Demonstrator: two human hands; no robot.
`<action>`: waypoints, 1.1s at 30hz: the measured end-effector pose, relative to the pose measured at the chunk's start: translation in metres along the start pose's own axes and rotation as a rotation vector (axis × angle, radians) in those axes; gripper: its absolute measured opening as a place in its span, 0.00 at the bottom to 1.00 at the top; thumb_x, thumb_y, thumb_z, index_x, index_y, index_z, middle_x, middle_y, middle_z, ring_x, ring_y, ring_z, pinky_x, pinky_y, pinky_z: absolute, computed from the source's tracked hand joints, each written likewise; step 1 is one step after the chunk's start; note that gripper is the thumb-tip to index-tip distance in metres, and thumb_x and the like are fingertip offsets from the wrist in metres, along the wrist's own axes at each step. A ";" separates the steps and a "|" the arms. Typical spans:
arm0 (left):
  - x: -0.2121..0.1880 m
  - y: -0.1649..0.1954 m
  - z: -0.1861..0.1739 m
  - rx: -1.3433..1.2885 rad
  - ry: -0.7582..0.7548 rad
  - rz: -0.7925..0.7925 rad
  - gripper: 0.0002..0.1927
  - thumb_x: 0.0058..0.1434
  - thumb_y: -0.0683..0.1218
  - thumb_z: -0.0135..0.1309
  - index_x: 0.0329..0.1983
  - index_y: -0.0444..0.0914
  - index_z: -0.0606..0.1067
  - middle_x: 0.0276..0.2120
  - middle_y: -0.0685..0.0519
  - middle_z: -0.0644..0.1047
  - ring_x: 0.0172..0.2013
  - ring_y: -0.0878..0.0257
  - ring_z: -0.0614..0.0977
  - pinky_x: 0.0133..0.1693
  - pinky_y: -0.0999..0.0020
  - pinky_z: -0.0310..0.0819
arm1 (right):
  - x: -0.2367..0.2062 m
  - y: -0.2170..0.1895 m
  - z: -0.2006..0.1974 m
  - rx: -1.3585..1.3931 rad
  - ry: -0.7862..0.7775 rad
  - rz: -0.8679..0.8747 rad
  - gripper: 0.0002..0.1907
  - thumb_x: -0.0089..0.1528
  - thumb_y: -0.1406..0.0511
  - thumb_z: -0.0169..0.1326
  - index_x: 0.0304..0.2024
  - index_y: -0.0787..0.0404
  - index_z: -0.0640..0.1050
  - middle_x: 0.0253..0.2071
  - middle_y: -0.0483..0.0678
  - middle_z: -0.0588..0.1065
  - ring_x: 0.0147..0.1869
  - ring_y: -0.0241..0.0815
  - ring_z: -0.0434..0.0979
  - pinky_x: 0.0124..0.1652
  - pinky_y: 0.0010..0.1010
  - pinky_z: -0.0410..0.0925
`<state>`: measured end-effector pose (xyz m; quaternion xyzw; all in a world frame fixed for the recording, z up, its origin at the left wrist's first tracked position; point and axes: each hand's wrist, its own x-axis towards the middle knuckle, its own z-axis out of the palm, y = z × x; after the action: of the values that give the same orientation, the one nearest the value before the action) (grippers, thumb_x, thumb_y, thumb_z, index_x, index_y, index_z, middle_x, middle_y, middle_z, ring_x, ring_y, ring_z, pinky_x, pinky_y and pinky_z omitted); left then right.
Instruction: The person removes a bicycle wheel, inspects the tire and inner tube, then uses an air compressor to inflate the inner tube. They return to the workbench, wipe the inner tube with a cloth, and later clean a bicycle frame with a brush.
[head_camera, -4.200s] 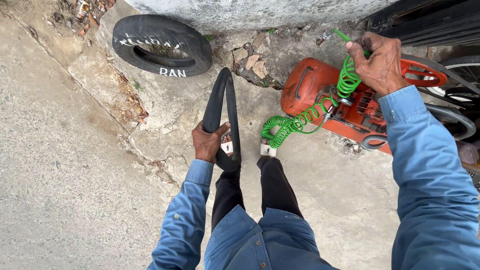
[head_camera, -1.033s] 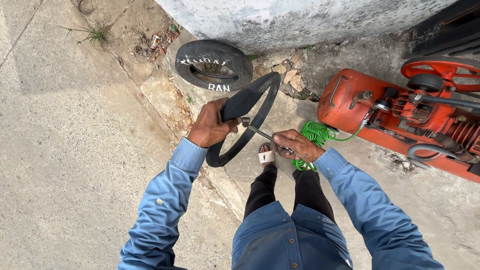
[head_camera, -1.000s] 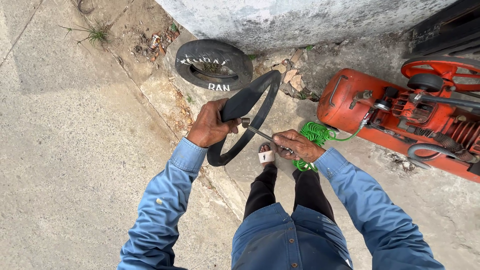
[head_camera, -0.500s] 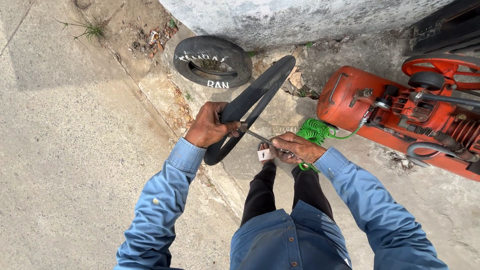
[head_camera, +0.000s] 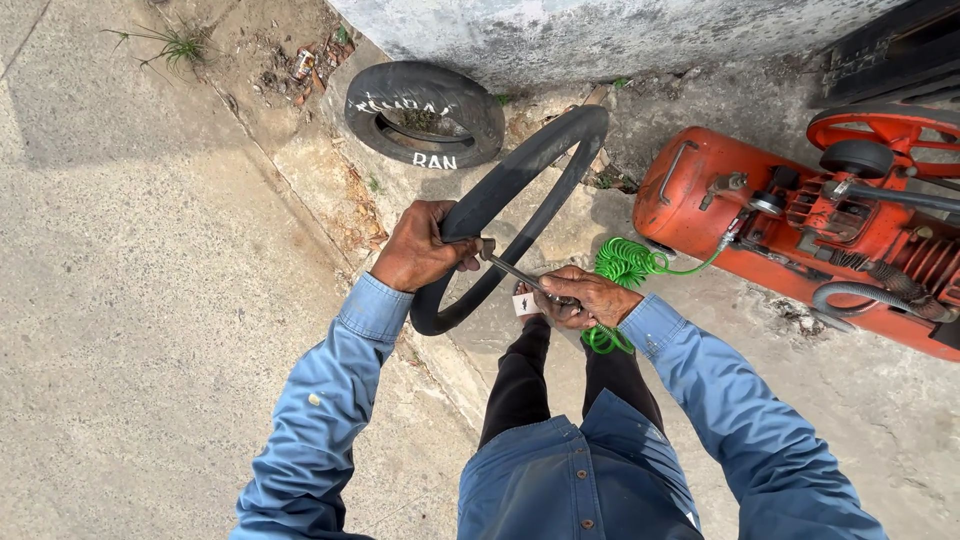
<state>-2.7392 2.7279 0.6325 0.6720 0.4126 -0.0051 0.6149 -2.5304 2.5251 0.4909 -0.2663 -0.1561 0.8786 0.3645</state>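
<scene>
Clamped around the black inner tube (head_camera: 520, 190), the left hand (head_camera: 418, 250) holds it upright over the concrete ground (head_camera: 150, 330), fingers wrapped round the rubber just beside the valve. The right hand's (head_camera: 583, 297) grip is closed on a slim metal air chuck (head_camera: 515, 272), whose tip meets the tube at the left thumb. A green coiled hose (head_camera: 625, 265) runs from under that hand to the orange air compressor (head_camera: 800, 225) on the right.

From the single head view, the risks look like these. The chuck meets the valve at a slant, so it may sit badly and let air leak out, or slip off if the right hand's grip eases. The tube hangs from one hand only and could twist or sag, dragging the valve off line. The hose loops close to the person's feet and could snag. An old tyre (head_camera: 425, 112) lies by the wall (head_camera: 600, 30), well apart.
</scene>
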 end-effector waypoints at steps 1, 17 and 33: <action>0.000 0.001 0.001 0.028 0.009 0.004 0.11 0.57 0.37 0.63 0.40 0.25 0.78 0.29 0.41 0.84 0.28 0.59 0.88 0.32 0.66 0.87 | -0.001 0.000 -0.002 -0.015 0.005 0.006 0.22 0.72 0.55 0.46 0.53 0.66 0.77 0.18 0.40 0.60 0.15 0.27 0.53 0.13 0.23 0.47; 0.021 0.012 -0.019 -0.259 0.081 0.045 0.12 0.57 0.37 0.64 0.41 0.26 0.76 0.28 0.45 0.79 0.22 0.64 0.82 0.24 0.68 0.79 | -0.003 0.008 -0.021 -0.521 0.300 -0.272 0.16 0.68 0.60 0.58 0.51 0.65 0.79 0.35 0.44 0.76 0.34 0.29 0.71 0.33 0.24 0.66; 0.033 -0.043 -0.107 -1.080 0.216 -0.059 0.12 0.62 0.38 0.60 0.43 0.26 0.72 0.35 0.33 0.77 0.21 0.61 0.76 0.26 0.63 0.75 | 0.008 0.051 0.011 -1.164 0.418 -0.281 0.44 0.47 0.49 0.75 0.60 0.62 0.76 0.54 0.54 0.78 0.57 0.48 0.79 0.56 0.37 0.72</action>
<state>-2.7948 2.8303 0.6065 0.2458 0.4361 0.2590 0.8260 -2.5696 2.4951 0.4734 -0.5637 -0.5671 0.5231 0.2949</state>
